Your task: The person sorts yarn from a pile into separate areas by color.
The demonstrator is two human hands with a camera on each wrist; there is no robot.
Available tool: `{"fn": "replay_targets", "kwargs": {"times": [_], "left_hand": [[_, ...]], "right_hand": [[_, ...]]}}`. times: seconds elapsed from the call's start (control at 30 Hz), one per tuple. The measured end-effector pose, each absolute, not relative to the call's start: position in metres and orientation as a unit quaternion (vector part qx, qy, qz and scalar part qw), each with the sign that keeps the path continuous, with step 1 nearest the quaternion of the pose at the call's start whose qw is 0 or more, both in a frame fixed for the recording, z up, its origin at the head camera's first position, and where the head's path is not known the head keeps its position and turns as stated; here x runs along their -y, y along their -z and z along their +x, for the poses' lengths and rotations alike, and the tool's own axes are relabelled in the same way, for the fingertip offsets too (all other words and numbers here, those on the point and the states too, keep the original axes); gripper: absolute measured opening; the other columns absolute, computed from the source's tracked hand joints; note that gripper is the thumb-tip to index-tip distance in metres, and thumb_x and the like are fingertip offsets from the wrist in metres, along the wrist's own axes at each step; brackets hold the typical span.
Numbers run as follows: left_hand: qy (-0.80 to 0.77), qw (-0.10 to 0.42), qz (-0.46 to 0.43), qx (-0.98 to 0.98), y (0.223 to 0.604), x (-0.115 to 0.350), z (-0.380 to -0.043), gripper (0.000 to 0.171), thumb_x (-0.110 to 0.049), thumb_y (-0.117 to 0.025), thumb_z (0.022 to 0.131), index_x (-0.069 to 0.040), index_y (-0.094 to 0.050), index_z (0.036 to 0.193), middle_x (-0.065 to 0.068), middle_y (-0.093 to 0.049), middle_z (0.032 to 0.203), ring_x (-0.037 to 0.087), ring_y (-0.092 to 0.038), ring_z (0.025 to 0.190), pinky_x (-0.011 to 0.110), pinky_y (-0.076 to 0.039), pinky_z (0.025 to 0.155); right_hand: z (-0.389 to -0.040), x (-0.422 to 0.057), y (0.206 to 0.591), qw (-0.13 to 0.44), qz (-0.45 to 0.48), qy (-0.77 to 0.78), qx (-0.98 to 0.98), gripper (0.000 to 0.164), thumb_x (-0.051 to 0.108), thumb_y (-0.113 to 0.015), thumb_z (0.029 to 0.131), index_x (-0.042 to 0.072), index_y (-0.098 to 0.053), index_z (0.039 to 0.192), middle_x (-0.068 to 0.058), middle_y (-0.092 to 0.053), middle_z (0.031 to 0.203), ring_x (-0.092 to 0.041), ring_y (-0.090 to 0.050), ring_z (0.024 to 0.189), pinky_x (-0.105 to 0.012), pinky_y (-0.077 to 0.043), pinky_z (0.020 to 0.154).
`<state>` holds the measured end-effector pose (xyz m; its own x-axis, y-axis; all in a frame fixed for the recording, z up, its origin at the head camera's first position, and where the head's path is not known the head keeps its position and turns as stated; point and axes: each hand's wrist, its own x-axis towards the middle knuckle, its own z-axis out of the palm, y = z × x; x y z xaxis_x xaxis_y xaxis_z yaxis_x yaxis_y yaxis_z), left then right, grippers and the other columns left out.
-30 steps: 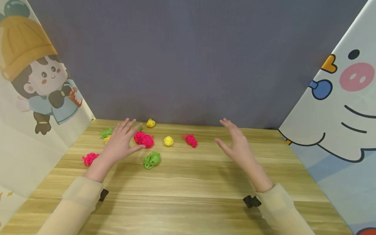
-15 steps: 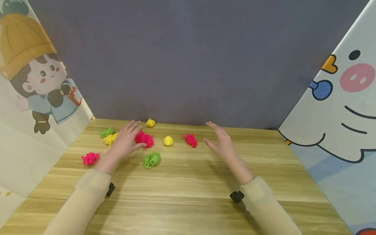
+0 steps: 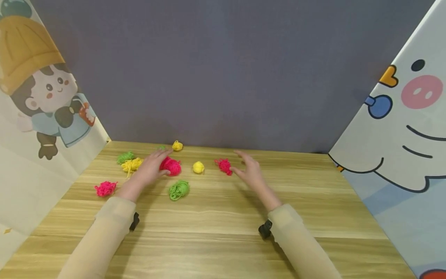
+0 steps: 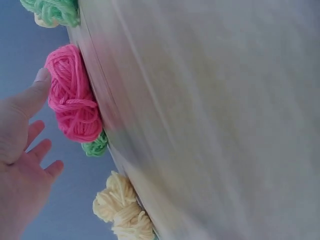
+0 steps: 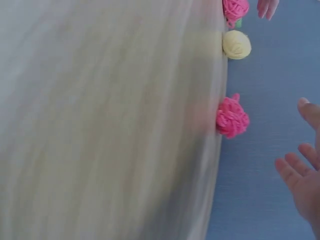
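Observation:
My left hand (image 3: 151, 167) hovers over the table at the left, fingers spread and holding nothing. Its thumb overlaps the larger pink yarn ball (image 3: 171, 166) in the head view; in the left wrist view the thumb tip is right at this pink ball (image 4: 74, 95). Just left of that hand lies a loose yellow yarn bundle (image 3: 131, 165). My right hand (image 3: 251, 170), also with fingers extended and nothing in it, is beside a small pink yarn bundle (image 3: 224, 166). The right wrist view shows that small bundle (image 5: 232, 117) apart from the fingers.
Between the hands sit a round yellow yarn ball (image 3: 198, 167) and, nearer, a green yarn ball (image 3: 179, 190). Another yellow ball (image 3: 177, 145) lies by the grey back panel (image 3: 223, 77). Farther left are a green bundle (image 3: 125, 157) and a pink one (image 3: 106, 188). Printed panels flank the table.
My right hand has moved left, from well right of the small pink bundle to right beside it. The left hand has shifted slightly right, uncovering the yellow bundle. The yarn stays put.

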<state>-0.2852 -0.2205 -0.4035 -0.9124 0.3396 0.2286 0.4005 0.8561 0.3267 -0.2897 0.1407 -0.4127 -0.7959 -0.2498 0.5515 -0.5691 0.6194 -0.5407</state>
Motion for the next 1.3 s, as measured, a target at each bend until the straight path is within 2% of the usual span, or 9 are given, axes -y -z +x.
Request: {"fn": "replay_targets", "kwargs": {"times": [0.17,0.3,0.53,0.7,0.8,1.03,1.3], "left_hand": [[0.206,0.058,-0.19,0.958,0.407,0.221,-0.29,0.067,-0.011,-0.07,0.084,-0.005,-0.038,0.142,0.022,-0.033,0.147,0.044,-0.024,0.137,0.061,-0.018,0.111],[0.227,0.046,-0.193,0.953,0.408,0.222,-0.295,0.06,-0.007,-0.068,0.085,-0.003,-0.043,0.139,0.022,-0.039,0.144,0.043,-0.029,0.135,0.058,-0.021,0.111],[0.228,0.047,-0.217,0.948,0.413,0.221,-0.305,0.042,-0.002,-0.069,0.084,0.002,-0.058,0.124,0.022,-0.058,0.124,0.041,-0.05,0.118,0.054,-0.039,0.102],[0.235,0.033,-0.207,0.949,0.412,0.22,-0.309,0.035,-0.001,-0.067,0.084,0.0,-0.063,0.119,0.019,-0.063,0.118,0.039,-0.055,0.113,0.052,-0.043,0.098],[0.236,0.026,-0.203,0.95,0.412,0.22,-0.312,0.032,0.0,-0.068,0.083,0.0,-0.065,0.115,0.02,-0.064,0.115,0.04,-0.056,0.11,0.051,-0.045,0.096],[0.227,-0.003,-0.181,0.957,0.408,0.217,-0.318,0.029,-0.005,-0.069,0.083,-0.002,-0.068,0.112,0.02,-0.064,0.116,0.042,-0.054,0.112,0.053,-0.042,0.098],[0.236,-0.024,-0.165,0.957,0.41,0.219,-0.32,0.028,-0.008,-0.071,0.083,-0.003,-0.069,0.111,0.021,-0.063,0.117,0.043,-0.053,0.112,0.053,-0.042,0.098]], "right_hand": [[-0.301,-0.133,0.422,0.169,0.235,-0.428,0.856,0.055,0.006,-0.077,0.077,-0.001,-0.054,0.126,-0.024,-0.057,0.124,-0.041,-0.056,0.112,-0.048,-0.052,0.088],[-0.309,-0.127,0.428,0.13,0.216,-0.437,0.863,0.056,0.006,-0.077,0.076,-0.004,-0.054,0.126,-0.024,-0.056,0.126,-0.04,-0.055,0.114,-0.045,-0.052,0.088],[-0.32,-0.12,0.43,0.062,0.199,-0.435,0.876,0.056,0.006,-0.076,0.078,-0.005,-0.052,0.128,-0.025,-0.058,0.124,-0.039,-0.058,0.111,-0.042,-0.054,0.087],[-0.327,-0.118,0.429,0.023,0.193,-0.43,0.882,0.053,0.004,-0.074,0.08,-0.006,-0.053,0.127,-0.025,-0.061,0.118,-0.037,-0.062,0.106,-0.038,-0.054,0.086],[-0.331,-0.118,0.43,0.008,0.186,-0.419,0.889,0.05,0.005,-0.074,0.08,-0.004,-0.055,0.126,-0.023,-0.062,0.116,-0.035,-0.063,0.105,-0.035,-0.054,0.086],[-0.335,-0.121,0.431,0.019,0.18,-0.395,0.901,0.031,0.004,-0.074,0.079,-0.002,-0.066,0.109,-0.018,-0.066,0.106,-0.029,-0.066,0.095,-0.03,-0.056,0.078],[-0.337,-0.12,0.431,0.008,0.177,-0.378,0.909,0.031,0.012,-0.078,0.077,0.002,-0.069,0.105,-0.012,-0.069,0.1,-0.021,-0.066,0.088,-0.024,-0.054,0.071]]}}
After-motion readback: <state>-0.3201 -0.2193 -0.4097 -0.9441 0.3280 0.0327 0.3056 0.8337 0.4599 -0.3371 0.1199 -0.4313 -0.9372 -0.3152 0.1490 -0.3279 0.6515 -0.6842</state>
